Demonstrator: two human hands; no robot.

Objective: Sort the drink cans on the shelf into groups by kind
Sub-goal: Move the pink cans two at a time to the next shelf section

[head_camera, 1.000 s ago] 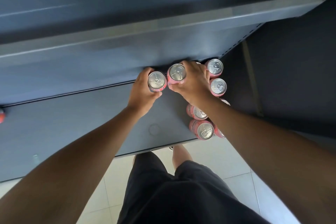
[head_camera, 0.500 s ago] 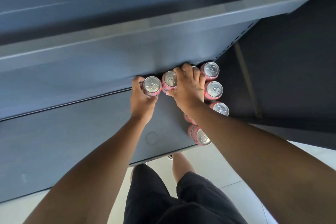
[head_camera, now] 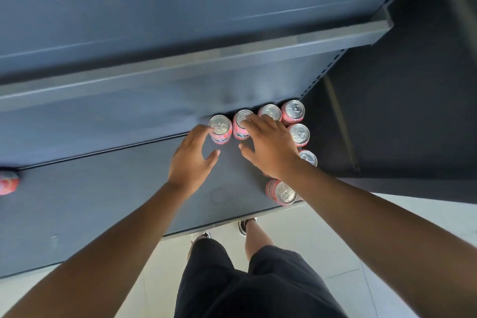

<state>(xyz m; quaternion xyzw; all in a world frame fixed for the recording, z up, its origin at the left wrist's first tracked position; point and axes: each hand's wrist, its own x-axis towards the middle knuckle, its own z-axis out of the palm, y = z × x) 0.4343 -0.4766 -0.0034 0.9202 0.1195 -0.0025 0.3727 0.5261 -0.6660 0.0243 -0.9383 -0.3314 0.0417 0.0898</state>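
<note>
Released since half a second ago, two pink cans (head_camera: 220, 128) (head_camera: 241, 125) stand at the shelf (head_camera: 103, 201) back, at 12 o'clock, extending the pink row, while the left hand (head_camera: 191, 160) and right hand (head_camera: 271, 147) are spread open, fingertips grazing the lids.

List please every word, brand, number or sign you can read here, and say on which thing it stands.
No text can be read.
Pink can by the left hand: a red printed pattern on its side, too blurred to read.
Can at the left edge: blurred.
Shelf: no label or sign shows.
</note>
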